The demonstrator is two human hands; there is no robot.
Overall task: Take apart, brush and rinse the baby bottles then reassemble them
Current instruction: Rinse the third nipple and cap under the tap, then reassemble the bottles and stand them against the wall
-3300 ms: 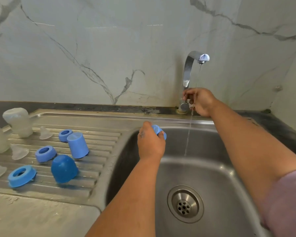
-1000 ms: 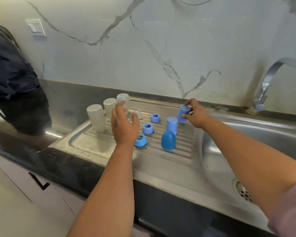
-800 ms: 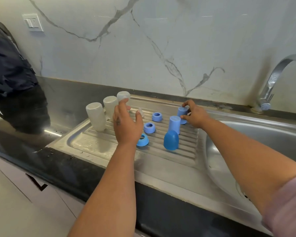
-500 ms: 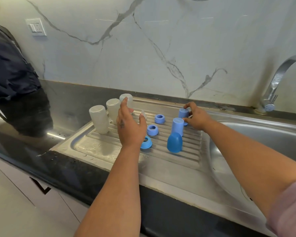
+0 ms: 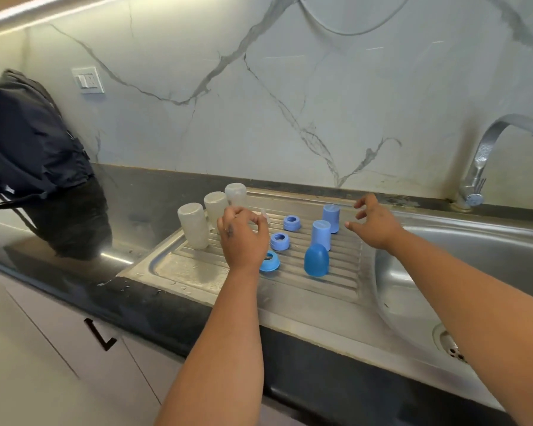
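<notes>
Nearest me runs the dark counter edge (image 5: 154, 305), then the ribbed drainboard (image 5: 197, 272). My left hand (image 5: 242, 238) hovers over the rings (image 5: 279, 241), fingers curled, whether pinching anything I cannot tell. My right hand (image 5: 374, 224) hangs released beside the farthest blue cap (image 5: 331, 218), near the sink rim. Three upturned bottles (image 5: 193, 226) stand along the far left edge.

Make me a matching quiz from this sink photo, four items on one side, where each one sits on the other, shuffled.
Items:
1. backpack
2. faucet
3. dark blue dome cap
4. wall switch

Places:
A. ribbed drainboard, nearest the camera
B. marble wall, upper left
C. dark counter, far left
D. behind the basin, far right

Pairs: 1-C, 2-D, 3-A, 4-B
</notes>
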